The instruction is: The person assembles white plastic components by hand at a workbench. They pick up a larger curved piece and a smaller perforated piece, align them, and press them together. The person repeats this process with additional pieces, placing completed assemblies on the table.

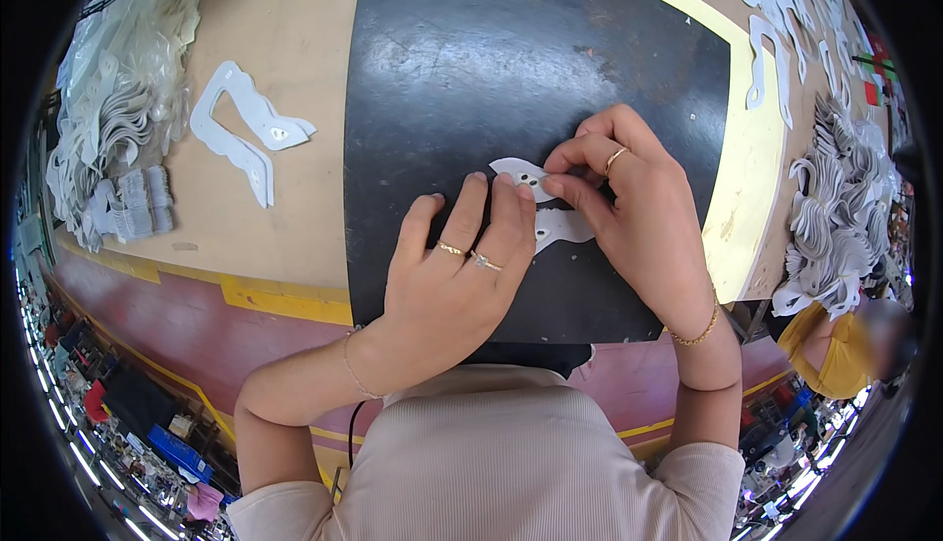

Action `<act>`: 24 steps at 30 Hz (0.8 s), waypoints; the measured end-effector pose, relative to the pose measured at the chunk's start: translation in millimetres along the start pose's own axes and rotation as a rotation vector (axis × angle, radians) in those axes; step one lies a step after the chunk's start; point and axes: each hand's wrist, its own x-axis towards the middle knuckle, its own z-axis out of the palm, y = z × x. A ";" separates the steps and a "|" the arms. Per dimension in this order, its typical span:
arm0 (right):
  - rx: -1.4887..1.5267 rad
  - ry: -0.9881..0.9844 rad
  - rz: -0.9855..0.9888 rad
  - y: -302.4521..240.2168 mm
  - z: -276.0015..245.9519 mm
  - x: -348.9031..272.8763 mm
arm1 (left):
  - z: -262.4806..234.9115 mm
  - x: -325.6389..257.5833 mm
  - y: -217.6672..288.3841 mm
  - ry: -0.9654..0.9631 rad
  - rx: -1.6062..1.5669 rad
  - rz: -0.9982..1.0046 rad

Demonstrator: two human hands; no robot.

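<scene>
A white curved cut piece (564, 228), which looks like a shoe-upper part, lies on the black mat (462, 80). Small dark oval marks show on its upper arm. My left hand (454, 276) rests palm down with its fingers spread, the fingertips pressing on the piece's left side. From the right, my right hand (640, 202) pinches the piece's upper arm at its right edge between thumb and index finger. Those fingers cover part of the piece, so I cannot tell whether something small is also in the pinch.
Another white U-shaped piece (231, 109) lies on the brown table to the left. Beyond it are stacked pieces (123, 129) with clear plastic (172, 11). More pieces (830, 212) are heaped at the right, past a pale yellow strip (742, 178). A person in yellow (825, 350) is at the far right.
</scene>
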 end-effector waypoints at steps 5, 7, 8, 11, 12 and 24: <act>-0.001 0.061 -0.026 -1.8 3.8 -3.4 | -1.3 -1.2 -2.4 -0.009 -0.087 -0.022; 0.030 0.034 -0.006 -0.9 1.4 -1.4 | -0.1 -0.6 -3.7 0.026 -0.078 -0.010; 0.046 0.021 0.004 0.1 -0.2 0.1 | -1.8 1.4 -3.8 0.025 -0.065 -0.007; 0.089 -0.022 0.062 1.2 -5.9 3.5 | -2.8 3.0 0.8 0.017 0.003 0.006; 0.081 -0.017 0.051 1.3 -6.0 3.3 | -0.4 3.8 3.3 0.028 0.051 0.020; -0.028 -0.095 0.037 -5.7 -12.2 14.1 | 1.1 -4.1 0.3 -0.016 -0.111 -0.038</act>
